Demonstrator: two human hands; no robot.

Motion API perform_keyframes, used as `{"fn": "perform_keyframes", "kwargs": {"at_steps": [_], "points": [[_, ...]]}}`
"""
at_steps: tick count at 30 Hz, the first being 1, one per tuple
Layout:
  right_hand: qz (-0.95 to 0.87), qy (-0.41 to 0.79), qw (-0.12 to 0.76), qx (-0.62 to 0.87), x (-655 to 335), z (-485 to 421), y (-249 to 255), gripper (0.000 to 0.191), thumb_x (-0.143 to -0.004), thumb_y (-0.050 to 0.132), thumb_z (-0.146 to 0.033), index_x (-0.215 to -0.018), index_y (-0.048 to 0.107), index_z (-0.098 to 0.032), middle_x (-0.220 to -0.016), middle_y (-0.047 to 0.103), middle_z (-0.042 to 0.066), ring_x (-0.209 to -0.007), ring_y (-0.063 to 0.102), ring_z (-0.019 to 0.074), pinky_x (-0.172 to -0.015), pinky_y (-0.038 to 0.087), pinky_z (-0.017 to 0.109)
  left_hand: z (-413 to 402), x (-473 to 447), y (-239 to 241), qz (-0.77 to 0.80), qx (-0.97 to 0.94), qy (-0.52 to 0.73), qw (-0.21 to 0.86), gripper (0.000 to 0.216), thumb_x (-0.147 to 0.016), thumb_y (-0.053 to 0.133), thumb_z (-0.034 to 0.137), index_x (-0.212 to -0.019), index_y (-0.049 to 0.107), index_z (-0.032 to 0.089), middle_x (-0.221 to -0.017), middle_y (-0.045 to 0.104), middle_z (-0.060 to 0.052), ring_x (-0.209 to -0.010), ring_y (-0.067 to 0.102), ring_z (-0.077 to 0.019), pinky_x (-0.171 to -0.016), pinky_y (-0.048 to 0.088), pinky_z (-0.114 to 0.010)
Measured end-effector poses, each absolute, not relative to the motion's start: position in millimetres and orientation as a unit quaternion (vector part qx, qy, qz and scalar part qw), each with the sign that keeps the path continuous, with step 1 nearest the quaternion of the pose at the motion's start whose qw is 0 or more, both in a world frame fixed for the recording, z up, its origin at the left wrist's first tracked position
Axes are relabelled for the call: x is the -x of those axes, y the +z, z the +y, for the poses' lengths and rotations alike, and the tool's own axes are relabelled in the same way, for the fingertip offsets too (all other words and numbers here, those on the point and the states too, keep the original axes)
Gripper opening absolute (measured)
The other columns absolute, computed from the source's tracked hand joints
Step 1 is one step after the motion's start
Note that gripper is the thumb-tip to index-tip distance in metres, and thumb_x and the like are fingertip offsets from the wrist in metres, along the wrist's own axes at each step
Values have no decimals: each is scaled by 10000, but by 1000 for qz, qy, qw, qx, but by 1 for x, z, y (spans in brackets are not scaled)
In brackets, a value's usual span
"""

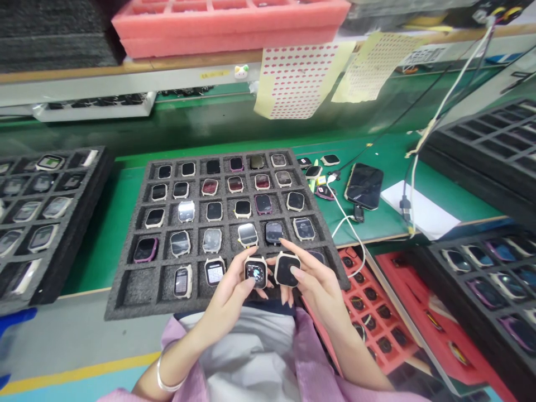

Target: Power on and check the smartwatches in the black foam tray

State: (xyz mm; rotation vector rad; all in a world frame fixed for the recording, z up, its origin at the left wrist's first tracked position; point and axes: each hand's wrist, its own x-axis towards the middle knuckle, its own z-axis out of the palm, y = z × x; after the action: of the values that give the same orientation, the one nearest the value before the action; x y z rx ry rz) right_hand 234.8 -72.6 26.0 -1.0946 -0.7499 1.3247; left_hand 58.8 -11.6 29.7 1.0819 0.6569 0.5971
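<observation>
over the near edge of the dark foam tray (136, 287), the left hand (228, 293) grips a lit-screen watch (255, 272) between thumb and fingers, and the right hand (320, 282) grasps a dark-screen watch (285, 270) just beside it. a black phone (364, 186) lies right of the tray.

We get bright, cool, fairly even light, seemingly from above. White glare washes out one watch (186, 211), and a fainter sheen crosses the phone (364, 186). Under the shelf (176, 72) we find it dimmer. Toward the edges, the left tray (86, 204) and right tray (469, 167) look stretched and blurred.
</observation>
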Motion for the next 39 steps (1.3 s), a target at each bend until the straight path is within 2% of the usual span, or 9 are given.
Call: {"fn": "perform_keyframes", "kwargs": {"at_steps": [7,11,14,18,21,27,31,36,39], "points": [[-323,570,587,476,-234,-72,29,493,-890,586,-302,-1363,466,-227,-1133,658,134,-532,626,137,-419,507,242,-11,-61,33,308,-509,276,755,433,-920,462,322,-1334,379,227,-1185,557,-96,-872,598,-202,-789,535,-358],[-344,582,581,453,-237,-72,31,477,-900,577,-298,-1363,469,-257,-1207,619,129,-612,643,151,-483,539,263,-13,-66,33,316,-494,292,756,439,-875,554,281,-1279,390,233,-1059,556,-59,-889,576,-185,-749,520,-301],[-359,573,583,450,-238,-73,29,446,-897,586,-292,-1335,507,-269,-1193,620,115,-657,643,162,-519,555,282,-15,-68,32,340,-520,312,719,417,-821,619,226,-1195,433,231,-978,542,-22,-890,560,-169,-796,480,-287],[-376,556,582,459,-236,-76,25,325,-868,630,-240,-1192,631,-264,-1163,603,93,-618,636,133,-516,551,263,-16,-66,26,364,-582,297,663,287,-823,576,188,-1092,476,209,-826,518,9,-734,525,-141,-697,453,-257],[-380,538,584,474,-234,-77,26,285,-855,647,-233,-1139,661,-253,-1149,581,85,-588,627,118,-510,552,263,-16,-64,23,354,-599,278,663,278,-817,557,178,-1082,476,210,-761,488,27,-641,471,-126,-611,426,-235],[-365,562,572,473,-234,-77,28,426,-851,664,-262,-1266,575,-221,-832,661,52,-563,599,135,-530,548,276,-16,-66,29,362,-584,282,670,313,-828,560,195,-1124,461,213,-829,517,8,-702,513,-139,-657,432,-242],[-366,564,579,460,-234,-77,28,365,-849,664,-239,-1211,615,-244,-869,636,48,-581,604,130,-516,539,252,-16,-67,35,363,-582,282,671,307,-827,551,166,-1115,454,209,-866,521,4,-750,514,-140,-699,432,-240],[-370,552,568,485,-233,-77,33,298,-829,679,-226,-1127,668,-233,-992,585,63,-545,591,98,-488,526,227,-16,-66,32,351,-615,261,656,286,-815,529,116,-1080,470,207,-848,526,17,-692,488,-123,-655,416,-221],[-382,556,568,472,-233,-77,34,318,-839,668,-232,-1156,658,-248,-1042,562,70,-549,595,93,-501,534,231,-16,-66,27,345,-606,287,657,329,-828,534,132,-1136,457,220,-975,553,-7,-809,535,-138,-738,437,-232]]}}
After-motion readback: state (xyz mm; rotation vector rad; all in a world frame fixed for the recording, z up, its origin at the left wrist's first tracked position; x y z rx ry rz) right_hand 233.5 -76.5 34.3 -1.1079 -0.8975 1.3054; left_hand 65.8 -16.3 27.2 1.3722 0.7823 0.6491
